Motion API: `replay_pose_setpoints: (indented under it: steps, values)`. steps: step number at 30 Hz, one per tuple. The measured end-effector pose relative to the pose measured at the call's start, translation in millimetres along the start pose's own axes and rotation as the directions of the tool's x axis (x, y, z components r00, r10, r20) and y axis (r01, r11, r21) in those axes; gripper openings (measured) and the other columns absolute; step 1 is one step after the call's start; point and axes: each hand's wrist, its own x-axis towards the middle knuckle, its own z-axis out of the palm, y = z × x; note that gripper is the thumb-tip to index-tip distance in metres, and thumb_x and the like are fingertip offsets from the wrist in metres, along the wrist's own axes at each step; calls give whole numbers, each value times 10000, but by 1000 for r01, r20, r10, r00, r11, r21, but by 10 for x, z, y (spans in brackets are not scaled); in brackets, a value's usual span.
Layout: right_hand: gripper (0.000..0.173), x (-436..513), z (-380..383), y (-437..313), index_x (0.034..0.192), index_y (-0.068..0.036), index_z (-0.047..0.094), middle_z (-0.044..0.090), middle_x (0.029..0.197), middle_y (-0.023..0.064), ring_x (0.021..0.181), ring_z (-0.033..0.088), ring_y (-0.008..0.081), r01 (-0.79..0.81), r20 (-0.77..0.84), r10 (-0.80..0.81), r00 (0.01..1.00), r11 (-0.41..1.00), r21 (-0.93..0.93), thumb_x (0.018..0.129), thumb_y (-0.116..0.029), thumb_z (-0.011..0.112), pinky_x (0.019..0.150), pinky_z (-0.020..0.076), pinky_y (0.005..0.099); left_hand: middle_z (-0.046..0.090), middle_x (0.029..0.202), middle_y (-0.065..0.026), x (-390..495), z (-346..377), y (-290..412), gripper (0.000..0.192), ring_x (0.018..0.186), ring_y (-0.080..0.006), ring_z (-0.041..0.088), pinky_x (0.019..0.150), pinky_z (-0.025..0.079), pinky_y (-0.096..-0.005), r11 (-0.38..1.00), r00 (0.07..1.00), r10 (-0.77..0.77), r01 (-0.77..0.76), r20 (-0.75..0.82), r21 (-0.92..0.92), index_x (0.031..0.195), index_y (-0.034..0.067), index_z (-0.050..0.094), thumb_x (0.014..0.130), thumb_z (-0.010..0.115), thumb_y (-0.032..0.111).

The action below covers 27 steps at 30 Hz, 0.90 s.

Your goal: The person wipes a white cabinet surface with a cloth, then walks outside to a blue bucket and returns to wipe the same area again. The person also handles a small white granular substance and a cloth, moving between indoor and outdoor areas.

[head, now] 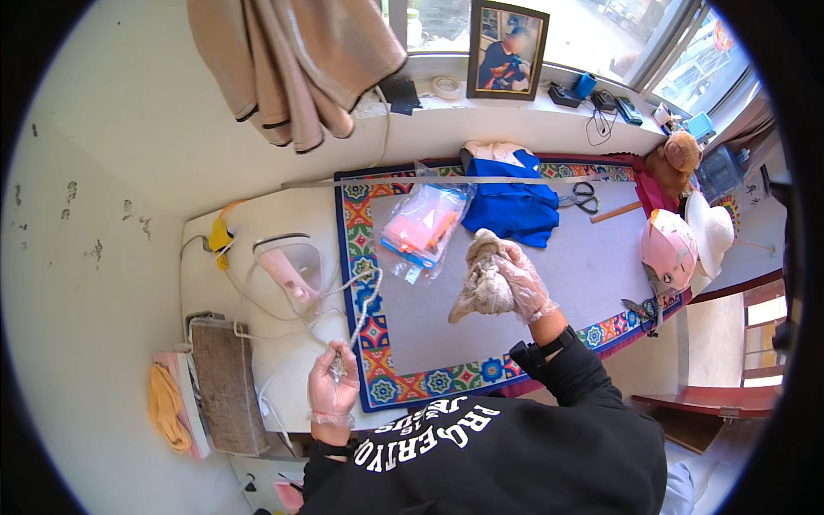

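Observation:
Both hands wear clear plastic gloves. My right hand [524, 280] grips a crumpled, dirty beige cloth [488, 277] above the grey middle of the patterned table mat [438, 381]. My left hand [335, 380], palm up at the mat's left edge, has its fingers curled around a small whitish, crumbly-looking bundle [338, 365]; what it is, I cannot tell. A white braided cord [365, 315] loops close above that hand. Left of the mat stands a pink clothes iron [290, 267]. Clear plastic packets with pink and orange contents [425, 222] lie beside folded blue fabric [512, 203].
A long metal ruler [444, 181] crosses the mat's far side. Scissors [584, 196], a wooden stick [616, 212] and a pink helmet [669, 248] lie to the right. A grey-brown padded board [228, 386] is at the left. Beige cloths [296, 58] hang above; a framed photo [508, 51] stands on the sill.

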Motion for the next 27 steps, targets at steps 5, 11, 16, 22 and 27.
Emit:
replay_pose_setpoints:
  steps: [5, 11, 16, 22, 27]
  values:
    - [383, -457, -587, -247, 1314, -55, 435, 569, 1179, 133, 1019, 630, 252, -4, 13, 1, 1000, 975, 223, 963, -146, 559, 886, 553, 404, 662, 1019, -106, -198, 220, -728, 144, 935, -225, 671, 827, 598, -364, 999, 992, -44, 41, 116, 28, 1036, -3, 615, 930, 527, 38]
    - [306, -1090, -1372, -585, 1266, -40, 448, 584, 1126, 130, 982, 638, 230, 59, -87, -32, 996, 942, 330, 966, -71, 499, 854, 559, 378, 657, 1035, -108, -249, 235, -1763, 159, 988, -231, 663, 851, 591, -366, 995, 986, -84, 75, 146, 63, 1044, -5, 614, 934, 503, 24]
    - [344, -1774, -2093, -875, 1300, -55, 425, 566, 1158, 128, 1025, 622, 246, 102, -246, -8, 969, 923, 371, 962, -67, 489, 877, 548, 380, 649, 1027, -135, -147, 403, -2622, 160, 960, -239, 663, 854, 586, -359, 976, 973, -196, 181, 125, 123, 1045, -24, 601, 943, 491, 30]
    - [407, -2521, -2736, -1112, 1333, -50, 410, 567, 1186, 126, 1047, 612, 250, 230, -403, -130, 906, 950, 211, 955, -149, 523, 897, 534, 395, 650, 1017, -140, 111, 688, -3484, 160, 925, -232, 668, 841, 589, -360, 876, 911, -402, 354, 91, 326, 1045, -29, 595, 949, 485, 35]
    - [433, -3105, -2906, -1151, 1344, -45, 420, 565, 1208, 121, 1081, 598, 231, 389, -568, -165, 806, 871, 300, 948, -159, 553, 961, 498, 363, 631, 1035, -130, 340, 825, -4212, 168, 946, -221, 648, 845, 583, -350, 723, 815, -580, 518, -6, 456, 1070, -31, 575, 963, 480, 56]
